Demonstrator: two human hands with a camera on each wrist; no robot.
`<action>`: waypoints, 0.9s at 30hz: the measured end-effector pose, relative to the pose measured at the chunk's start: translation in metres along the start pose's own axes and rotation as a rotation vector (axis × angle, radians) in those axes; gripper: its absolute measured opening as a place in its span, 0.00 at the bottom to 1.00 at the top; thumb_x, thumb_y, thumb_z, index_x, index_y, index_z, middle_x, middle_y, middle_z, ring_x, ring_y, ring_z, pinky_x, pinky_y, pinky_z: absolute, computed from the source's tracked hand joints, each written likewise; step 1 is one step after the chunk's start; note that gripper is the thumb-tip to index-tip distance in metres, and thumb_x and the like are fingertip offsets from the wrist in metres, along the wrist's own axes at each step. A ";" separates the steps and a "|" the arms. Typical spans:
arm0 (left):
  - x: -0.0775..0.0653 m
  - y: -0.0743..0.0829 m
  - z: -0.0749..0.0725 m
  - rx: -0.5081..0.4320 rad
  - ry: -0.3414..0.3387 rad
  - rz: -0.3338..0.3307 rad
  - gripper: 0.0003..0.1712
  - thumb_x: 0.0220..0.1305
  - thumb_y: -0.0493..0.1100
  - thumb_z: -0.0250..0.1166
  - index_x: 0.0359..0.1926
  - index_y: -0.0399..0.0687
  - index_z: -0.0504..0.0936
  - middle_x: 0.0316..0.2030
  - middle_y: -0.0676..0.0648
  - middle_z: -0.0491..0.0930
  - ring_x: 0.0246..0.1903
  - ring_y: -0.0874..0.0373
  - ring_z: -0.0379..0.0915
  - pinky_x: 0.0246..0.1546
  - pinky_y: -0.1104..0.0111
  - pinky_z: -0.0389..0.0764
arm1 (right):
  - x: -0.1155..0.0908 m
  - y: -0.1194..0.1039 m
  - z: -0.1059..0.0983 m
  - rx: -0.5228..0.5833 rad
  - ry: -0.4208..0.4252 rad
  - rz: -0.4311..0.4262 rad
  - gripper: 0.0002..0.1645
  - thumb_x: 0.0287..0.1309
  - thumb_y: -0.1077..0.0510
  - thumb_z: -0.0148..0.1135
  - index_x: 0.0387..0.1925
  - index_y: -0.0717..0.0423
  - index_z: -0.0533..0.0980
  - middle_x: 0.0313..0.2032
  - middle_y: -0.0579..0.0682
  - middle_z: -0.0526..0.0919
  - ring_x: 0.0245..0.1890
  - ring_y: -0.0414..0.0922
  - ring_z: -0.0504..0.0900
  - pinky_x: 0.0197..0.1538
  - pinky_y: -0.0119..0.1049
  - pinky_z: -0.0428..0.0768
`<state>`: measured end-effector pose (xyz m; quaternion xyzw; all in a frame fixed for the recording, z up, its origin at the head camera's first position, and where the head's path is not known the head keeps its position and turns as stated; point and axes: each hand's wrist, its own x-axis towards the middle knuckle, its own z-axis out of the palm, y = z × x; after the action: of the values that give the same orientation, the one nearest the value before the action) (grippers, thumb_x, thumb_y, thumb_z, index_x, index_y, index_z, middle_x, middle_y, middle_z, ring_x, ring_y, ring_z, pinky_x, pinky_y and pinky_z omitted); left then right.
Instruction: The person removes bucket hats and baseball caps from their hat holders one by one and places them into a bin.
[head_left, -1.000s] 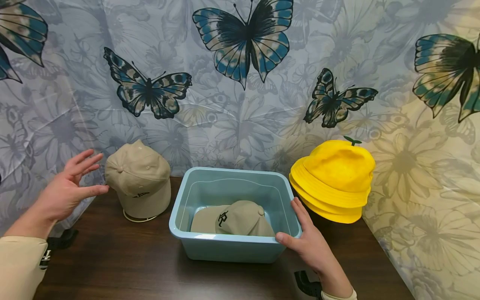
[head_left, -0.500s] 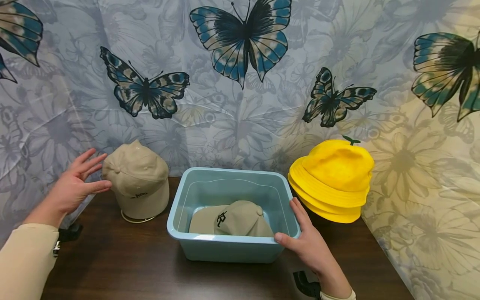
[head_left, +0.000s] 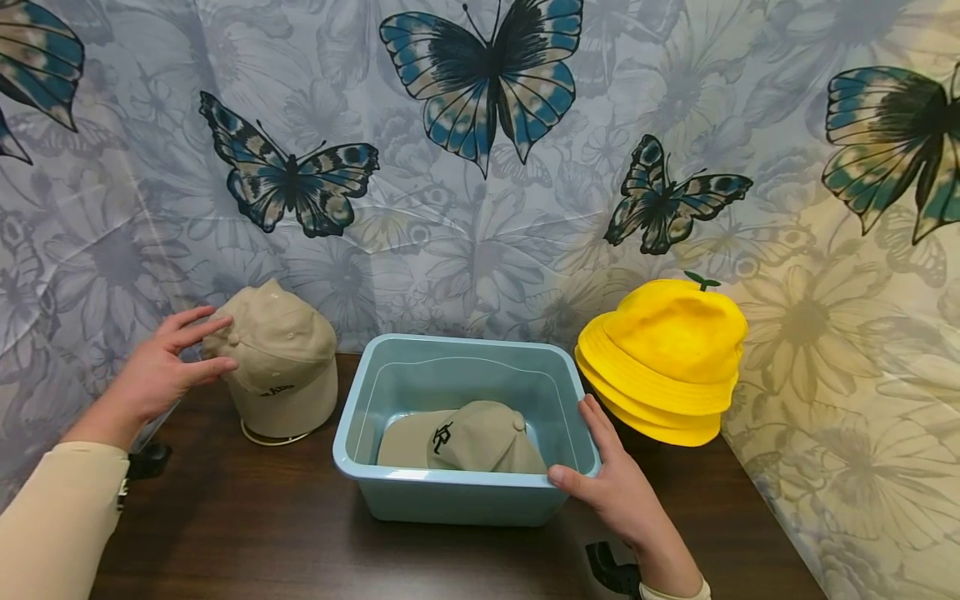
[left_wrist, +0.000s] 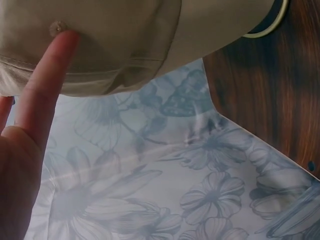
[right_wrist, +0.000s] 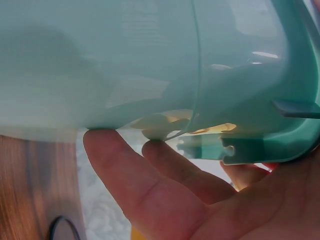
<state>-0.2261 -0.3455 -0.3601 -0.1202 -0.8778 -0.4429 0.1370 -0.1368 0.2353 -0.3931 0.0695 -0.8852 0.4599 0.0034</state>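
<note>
Downward head view, nearer left-wrist view, shared cap (head_left: 279,354)

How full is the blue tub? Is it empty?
Not empty, only partly filled: in the head view, a beige cap lies low inside the blue tub, with bare inner wall showing above it.

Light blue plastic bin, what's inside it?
A beige fabric cap with a dark emblem lies inside the bin. The bin's near side hides the cap's lower edge; whatever is beneath is covered.
</note>
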 end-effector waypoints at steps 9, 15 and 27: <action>0.001 0.007 0.002 0.148 0.035 -0.014 0.35 0.62 0.45 0.73 0.64 0.33 0.74 0.72 0.33 0.54 0.70 0.28 0.43 0.58 0.31 0.52 | 0.000 0.001 0.000 0.002 -0.001 0.000 0.58 0.57 0.41 0.69 0.79 0.47 0.48 0.78 0.46 0.39 0.69 0.63 0.55 0.59 0.69 0.65; 0.003 0.013 0.006 0.194 0.081 -0.043 0.31 0.64 0.49 0.71 0.60 0.33 0.79 0.68 0.31 0.58 0.65 0.26 0.52 0.53 0.37 0.61 | 0.000 0.001 0.000 0.009 -0.001 -0.008 0.58 0.57 0.41 0.69 0.79 0.47 0.48 0.78 0.46 0.39 0.70 0.62 0.54 0.60 0.69 0.64; 0.005 0.012 0.016 0.260 0.208 -0.016 0.18 0.64 0.44 0.70 0.48 0.33 0.85 0.62 0.31 0.66 0.58 0.30 0.63 0.47 0.46 0.64 | 0.000 0.000 -0.001 0.009 -0.005 -0.005 0.58 0.57 0.40 0.69 0.79 0.47 0.48 0.78 0.46 0.39 0.70 0.63 0.54 0.59 0.68 0.66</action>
<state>-0.2292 -0.3249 -0.3589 -0.0477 -0.9098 -0.3366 0.2380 -0.1366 0.2359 -0.3929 0.0729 -0.8830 0.4637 0.0021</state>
